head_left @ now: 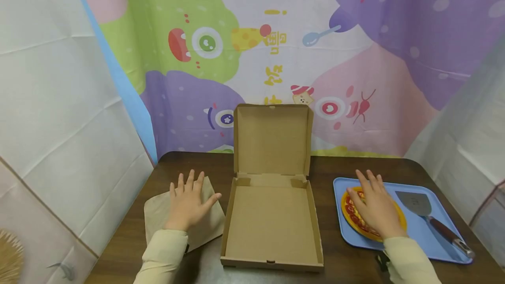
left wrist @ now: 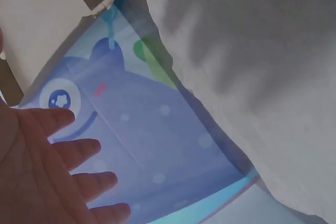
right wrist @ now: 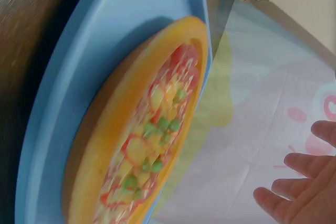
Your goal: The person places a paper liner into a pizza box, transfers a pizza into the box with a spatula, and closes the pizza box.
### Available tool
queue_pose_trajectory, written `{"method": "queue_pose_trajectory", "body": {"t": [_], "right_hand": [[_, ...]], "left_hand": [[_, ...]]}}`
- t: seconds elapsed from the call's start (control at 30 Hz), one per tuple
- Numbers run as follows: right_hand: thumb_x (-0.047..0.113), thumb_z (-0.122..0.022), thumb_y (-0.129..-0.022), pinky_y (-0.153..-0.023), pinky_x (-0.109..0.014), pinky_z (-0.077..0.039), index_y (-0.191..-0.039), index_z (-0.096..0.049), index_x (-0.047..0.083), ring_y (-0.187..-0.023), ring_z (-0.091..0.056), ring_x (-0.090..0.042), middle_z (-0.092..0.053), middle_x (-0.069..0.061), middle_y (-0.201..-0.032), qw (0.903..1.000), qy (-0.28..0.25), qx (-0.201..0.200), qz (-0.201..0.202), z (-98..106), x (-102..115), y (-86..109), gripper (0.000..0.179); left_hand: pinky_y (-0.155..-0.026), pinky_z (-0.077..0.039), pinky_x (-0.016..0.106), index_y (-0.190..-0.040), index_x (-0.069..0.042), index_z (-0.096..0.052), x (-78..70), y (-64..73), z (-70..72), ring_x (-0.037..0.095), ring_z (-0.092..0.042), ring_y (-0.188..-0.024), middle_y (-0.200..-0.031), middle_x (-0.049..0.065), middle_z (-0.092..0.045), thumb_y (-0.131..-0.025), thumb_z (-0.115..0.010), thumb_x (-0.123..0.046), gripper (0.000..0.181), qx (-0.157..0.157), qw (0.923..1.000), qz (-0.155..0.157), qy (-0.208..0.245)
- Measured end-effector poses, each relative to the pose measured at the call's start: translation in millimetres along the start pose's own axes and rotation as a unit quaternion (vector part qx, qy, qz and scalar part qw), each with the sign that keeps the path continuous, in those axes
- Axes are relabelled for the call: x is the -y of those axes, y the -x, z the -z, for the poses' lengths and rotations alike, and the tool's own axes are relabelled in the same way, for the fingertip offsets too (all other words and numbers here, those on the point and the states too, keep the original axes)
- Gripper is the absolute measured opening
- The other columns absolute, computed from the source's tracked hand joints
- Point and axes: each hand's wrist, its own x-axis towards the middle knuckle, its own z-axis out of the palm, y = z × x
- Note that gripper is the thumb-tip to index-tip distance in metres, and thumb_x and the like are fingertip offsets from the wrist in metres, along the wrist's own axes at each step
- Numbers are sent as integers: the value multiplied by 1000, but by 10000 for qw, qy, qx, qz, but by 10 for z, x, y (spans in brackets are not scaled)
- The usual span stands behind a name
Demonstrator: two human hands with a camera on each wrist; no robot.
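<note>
In the head view my left hand (head_left: 187, 203) has its fingers spread above a beige cloth or paper sheet (head_left: 158, 211) on the left of the table. My right hand (head_left: 375, 207), also with fingers extended, hovers over a pizza (head_left: 351, 220), which lies on a blue tray (head_left: 418, 242) at the right. The right wrist view shows the pizza's (right wrist: 149, 135) thick crust and red, yellow and green topping, with the fingers apart from it. Between the hands stands an open cardboard pizza box (head_left: 272, 222), its lid upright at the back. Neither hand holds anything.
A spatula (head_left: 416, 205) with a metal blade and dark handle lies on the tray's right side, its handle end over the tray's edge. Behind the dark wooden table (head_left: 331, 257) hangs a curtain (head_left: 276, 56) with cartoon monsters. White sheets (head_left: 71, 78) hang at both sides.
</note>
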Motion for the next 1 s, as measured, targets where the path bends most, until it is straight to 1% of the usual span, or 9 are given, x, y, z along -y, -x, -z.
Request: {"method": "queue_pose_trajectory", "body": {"t": [0.13,0.3,0.43,0.47,0.53,0.63,0.77,0.9,1.0], "right_hand": [[50,-43,-101,-106,-75,-20,-155,-25,6,-143,-16,-55,-21,-32,-156,9995,-306,34,-71,-5,61,-29,72],[53,-42,-101,-103,-73,-29,-154,-26,6,-134,-34,-56,-28,-30,-154,9985,-485,187,-175,-40,133,-67,73],[50,-44,-101,-103,-69,-34,-154,-28,5,-130,-41,-53,-34,-29,-152,9974,-656,281,-125,-89,193,-85,71],[49,-44,-101,-100,-68,-38,-153,-29,5,-124,-47,-51,-36,-30,-150,9969,-717,297,-94,-101,214,-82,70],[47,-45,-102,-99,-66,-40,-153,-30,5,-122,-50,-49,-39,-30,-149,9955,-869,366,-70,-125,258,-77,68],[47,-46,-102,-96,-62,-45,-153,-30,5,-120,-53,-46,-40,-29,-148,9912,-1201,539,-126,-168,317,-63,68],[48,-45,-102,-96,-58,-48,-154,-29,5,-124,-53,-46,-42,-28,-147,9841,-1571,776,-285,-255,363,-63,69],[46,-48,-101,-91,-53,-52,-152,-31,3,-117,-58,-42,-50,-28,-140,9796,-1732,934,-396,-336,412,-67,69],[42,-51,-101,-91,-51,-52,-150,-33,0,-114,-60,-38,-54,-27,-136,9779,-1775,1010,-447,-386,455,-68,67]], "left_hand": [[-114,-16,70,-153,-5,-29,73,-3,40,54,-21,-143,-157,26,-27,-94,-45,-65,86,-144,9998,69,-73],[-110,-29,67,-149,5,-33,162,20,92,55,-36,-135,-146,32,-41,-99,-49,-51,77,-408,9991,76,-116],[-108,-37,60,-144,10,-39,251,49,110,53,-47,-127,-138,33,-51,-98,-54,-42,71,-686,9974,18,-213],[-108,-38,59,-142,11,-40,277,57,110,52,-49,-125,-136,34,-52,-98,-56,-40,70,-747,9971,8,-175],[-106,-40,57,-140,14,-42,323,83,125,51,-51,-122,-133,35,-53,-97,-59,-35,68,-859,9963,-1,-85],[-100,-45,58,-139,13,-43,392,137,148,50,-54,-119,-131,35,-55,-95,-62,-34,68,-902,9957,168,-100],[-97,-45,61,-141,13,-40,504,212,172,49,-54,-120,-133,34,-53,-94,-61,-34,69,-678,9965,454,-171],[-99,-43,63,-144,13,-34,635,284,165,53,-47,-124,-139,36,-46,-96,-58,-34,71,-208,9966,796,2],[-95,-44,64,-144,14,-31,725,333,162,56,-46,-123,-140,38,-43,-96,-58,-35,74,65,9947,1026,44]]}}
